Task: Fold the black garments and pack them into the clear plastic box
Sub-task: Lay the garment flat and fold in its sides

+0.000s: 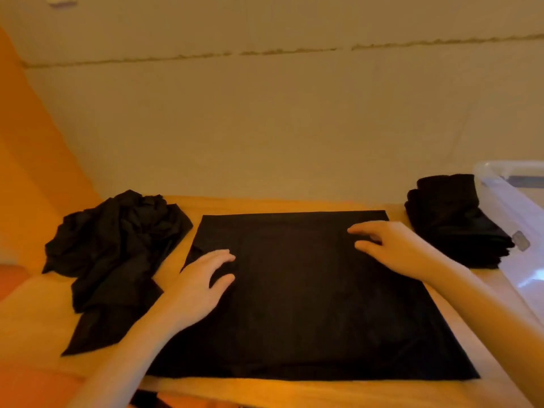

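A black garment [309, 304] lies spread flat as a large rectangle on the wooden table [265, 203]. My left hand [200, 285] rests palm-down on its left part, fingers apart. Over the garment's upper right part is my right hand [388, 245], fingers spread and holding nothing. To the left sits a crumpled heap of black garments [117, 248]. At the far right a stack of folded black garments [453, 222] stands beside the clear plastic box [518, 207], which is cut off by the frame's edge.
A beige wall [265, 128] rises directly behind the table. An orange surface [26, 172] borders the left side. The table's near edge runs just below the spread garment.
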`<action>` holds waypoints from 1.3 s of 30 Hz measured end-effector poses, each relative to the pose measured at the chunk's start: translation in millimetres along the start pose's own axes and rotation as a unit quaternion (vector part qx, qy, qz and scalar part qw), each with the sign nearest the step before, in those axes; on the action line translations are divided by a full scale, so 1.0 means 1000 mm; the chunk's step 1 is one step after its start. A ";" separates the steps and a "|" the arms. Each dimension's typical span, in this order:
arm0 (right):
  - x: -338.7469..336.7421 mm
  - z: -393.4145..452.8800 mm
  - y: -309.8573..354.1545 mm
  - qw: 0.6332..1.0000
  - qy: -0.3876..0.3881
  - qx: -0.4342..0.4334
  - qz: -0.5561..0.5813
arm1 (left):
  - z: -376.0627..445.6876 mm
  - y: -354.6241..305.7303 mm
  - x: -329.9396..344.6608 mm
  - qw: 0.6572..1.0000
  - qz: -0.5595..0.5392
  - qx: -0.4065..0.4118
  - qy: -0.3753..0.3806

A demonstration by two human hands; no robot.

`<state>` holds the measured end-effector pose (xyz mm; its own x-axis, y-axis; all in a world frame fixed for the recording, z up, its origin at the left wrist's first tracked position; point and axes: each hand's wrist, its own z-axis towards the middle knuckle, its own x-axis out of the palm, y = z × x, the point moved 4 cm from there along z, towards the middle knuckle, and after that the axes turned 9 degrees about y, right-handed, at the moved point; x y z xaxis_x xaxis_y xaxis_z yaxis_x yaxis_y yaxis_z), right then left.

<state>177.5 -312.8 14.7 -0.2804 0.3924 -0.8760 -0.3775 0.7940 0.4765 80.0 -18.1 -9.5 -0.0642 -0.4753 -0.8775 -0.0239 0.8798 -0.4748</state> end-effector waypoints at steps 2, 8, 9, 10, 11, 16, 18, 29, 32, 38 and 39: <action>0.011 -0.045 0.010 0.998 0.027 -0.039 -0.034 | -0.038 0.001 0.009 1.000 -0.011 0.025 0.007; 0.075 -0.117 -0.003 0.947 0.149 -0.094 -0.270 | -0.102 0.025 0.046 0.991 0.080 0.111 -0.001; 0.078 -0.123 -0.010 0.954 0.141 -0.079 -0.254 | -0.108 0.026 0.048 0.989 0.091 0.117 0.000; 0.078 -0.132 -0.014 0.956 0.126 -0.059 -0.258 | -0.113 0.026 0.051 0.988 0.102 0.117 0.011; 0.078 -0.142 -0.015 0.960 0.129 -0.033 -0.248 | -0.118 0.025 0.053 0.985 0.123 0.120 0.019; 0.079 -0.172 -0.013 0.969 0.098 -0.044 -0.223 | -0.128 0.025 0.053 0.976 0.177 0.123 0.026; 0.083 -0.175 -0.021 0.967 0.089 -0.047 -0.234 | -0.132 0.022 0.050 0.979 0.157 0.133 -0.004; 0.063 -0.208 -0.003 0.988 -0.071 -0.121 -0.062 | -0.150 0.007 0.020 0.983 0.062 0.164 -0.045; 0.039 -0.203 0.000 0.986 -0.093 -0.139 -0.007 | -0.146 -0.004 0.004 0.991 -0.010 0.133 0.004; 0.001 -0.187 -0.017 0.988 0.093 -0.105 0.068 | -0.134 -0.023 -0.038 0.983 -0.056 0.115 0.130; -0.005 -0.182 -0.018 0.987 0.112 -0.099 0.067 | -0.132 -0.025 -0.044 0.980 -0.063 0.113 0.152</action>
<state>25.3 -413.5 24.0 -0.5186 0.3579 -0.7765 -0.4828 0.6269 0.6114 -48.2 -18.2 50.2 -0.3692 -0.5261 -0.7661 0.1676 0.7731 -0.6117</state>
